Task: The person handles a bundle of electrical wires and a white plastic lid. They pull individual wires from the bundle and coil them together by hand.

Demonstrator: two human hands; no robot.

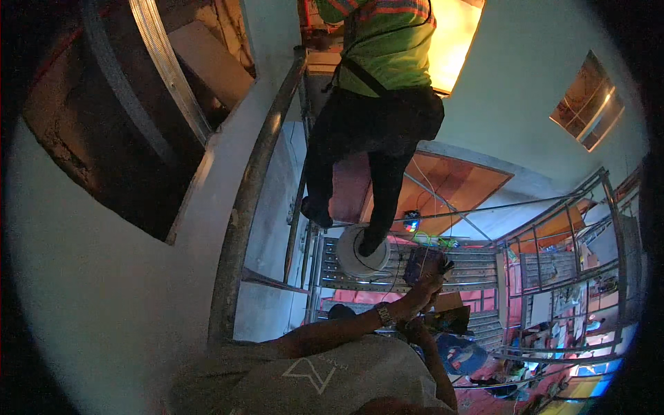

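My left hand (423, 290), with a metal watch on its wrist, reaches forward and grips the lower edge of a dark boxy device (425, 264) that has cables running from it. My right hand (415, 325) sits just below and behind the left wrist, close to a dark flat object (453, 319). Dim light hides its fingers. Both hands are over a perforated metal scaffold platform (474, 271).
Another person in a green and orange high-visibility vest (387, 55) stands ahead on the platform, one foot on a white round disc (361, 254). A grey scaffold pipe (252, 187) runs along the white wall on the left. Guard rails (553, 228) are on the right, with cluttered floor far below.
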